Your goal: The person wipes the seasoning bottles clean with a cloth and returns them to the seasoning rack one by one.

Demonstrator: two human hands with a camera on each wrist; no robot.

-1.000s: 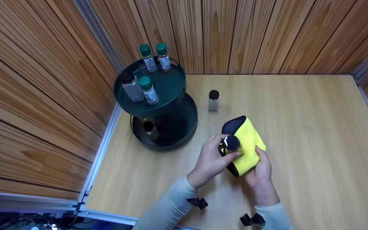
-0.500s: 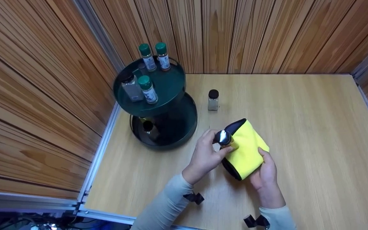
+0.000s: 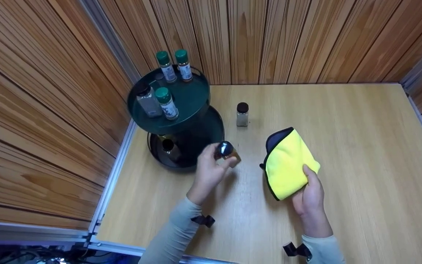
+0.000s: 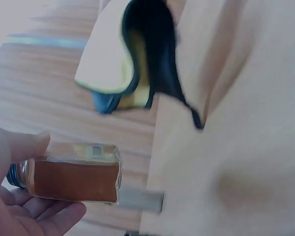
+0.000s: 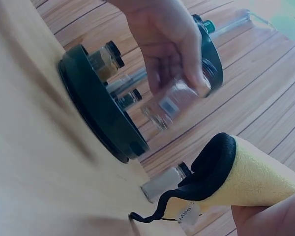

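My left hand (image 3: 208, 172) holds a square glass spice jar (image 4: 76, 177) by its dark-capped neck, thumb on one side and fingers on the other. Reddish-brown contents fill most of the jar. It hangs above the table, near the front right of the lower tier of a dark green two-tier rack (image 3: 181, 167). In my right hand (image 3: 310, 198) is a folded yellow cloth (image 3: 289, 165) with black edging, the thumb on top and fingers beneath. A white tag (image 5: 189, 214) and a black loop show at the cloth's edge in the right wrist view.
Behind the hands, a dark-capped jar (image 3: 242, 115) with pale contents stands on the table. The rack's upper tier (image 3: 192, 106) bears several bottles, some green-capped, like this front one (image 3: 167, 104). A dark-capped jar (image 3: 170, 148) stands in the lower tier. Wooden walls (image 3: 247, 44) enclose the table.
My left hand has drawn the spice jar away from the cloth, leftward toward the rack. My right hand, still gripping the cloth, has shifted slightly right.
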